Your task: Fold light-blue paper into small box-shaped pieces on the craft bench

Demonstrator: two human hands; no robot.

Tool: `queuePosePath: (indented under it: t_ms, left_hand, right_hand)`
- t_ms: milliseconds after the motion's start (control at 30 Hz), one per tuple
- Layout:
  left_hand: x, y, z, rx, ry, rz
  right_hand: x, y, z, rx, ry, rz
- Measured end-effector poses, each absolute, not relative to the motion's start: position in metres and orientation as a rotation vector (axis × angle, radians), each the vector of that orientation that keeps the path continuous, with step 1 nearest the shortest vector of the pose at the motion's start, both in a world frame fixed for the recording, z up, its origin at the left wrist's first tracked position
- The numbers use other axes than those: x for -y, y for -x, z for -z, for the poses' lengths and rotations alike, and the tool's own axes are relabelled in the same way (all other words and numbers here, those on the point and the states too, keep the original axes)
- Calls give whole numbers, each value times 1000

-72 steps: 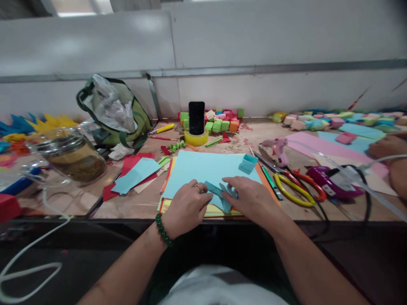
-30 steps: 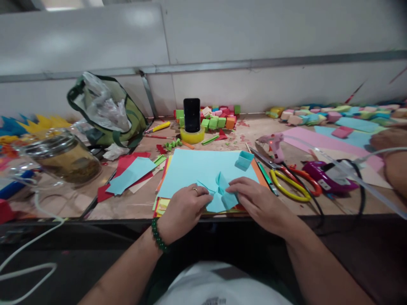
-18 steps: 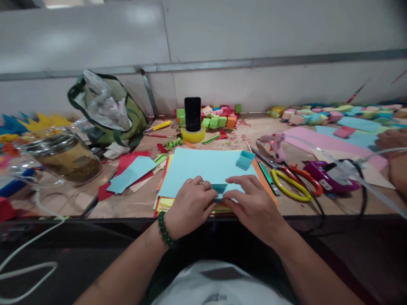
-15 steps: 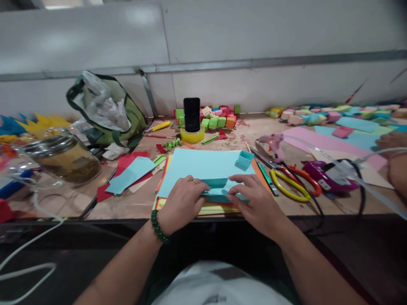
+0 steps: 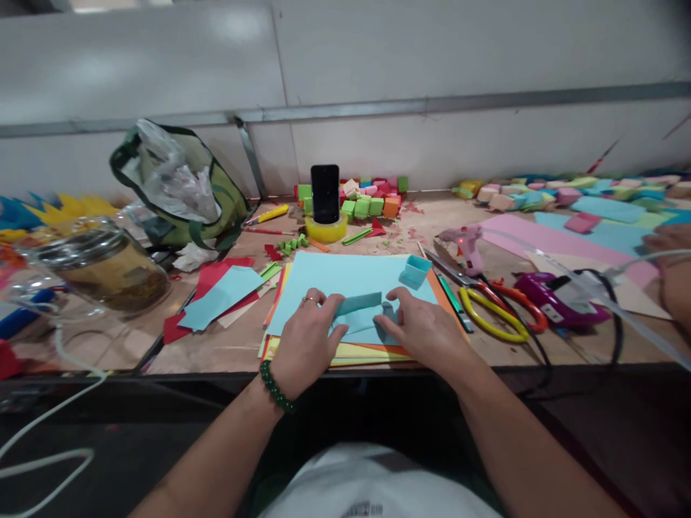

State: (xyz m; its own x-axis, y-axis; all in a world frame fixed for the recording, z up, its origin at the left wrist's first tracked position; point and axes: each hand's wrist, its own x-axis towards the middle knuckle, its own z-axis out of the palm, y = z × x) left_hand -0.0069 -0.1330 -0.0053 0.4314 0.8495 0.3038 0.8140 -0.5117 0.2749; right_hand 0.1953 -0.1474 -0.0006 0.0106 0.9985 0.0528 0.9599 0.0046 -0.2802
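A folded light blue paper piece (image 5: 359,303) stands partly raised over a stack of coloured sheets, with a light blue sheet (image 5: 345,273) on top. My left hand (image 5: 310,334) grips its left end between thumb and fingers. At its right end, my right hand (image 5: 424,327) is closed on the same piece, thumb and fingertips near each other. A small open blue paper box (image 5: 415,272) rests at the top right corner of the stack.
Scissors (image 5: 494,314), a pink glue gun (image 5: 468,248) and a purple device (image 5: 558,301) lie right. A phone (image 5: 325,194) stands on a tape roll (image 5: 327,229). A jar (image 5: 108,266) and bag (image 5: 221,198) are left. Another person's hand (image 5: 669,241) shows at far right.
The folded paper has been turned so that its long side shows raised and slightly tilted. My left hand's fingers have shifted to its left end, and my right hand's fingers have regripped the right end.
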Motion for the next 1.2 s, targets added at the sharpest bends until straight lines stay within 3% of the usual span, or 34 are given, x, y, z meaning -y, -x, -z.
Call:
queuePosePath:
  t_ms: [333,700,1100,1200]
  left_hand:
    - [139,9,3,-1123,-2922,-292]
    - [142,14,0,-1119,-2883,-331]
    - [150,26,-1,-1198,-2757,-387]
    - [144,24,-2,-1178,-2719,-453]
  right_hand:
    - [145,-193,-10,2203,2084,-255]
    - [129,-198,-16,2223,2152,-361]
    - [130,-217,-12,2189,1804,-579]
    - [123,-213,-7,2109,1760,-496]
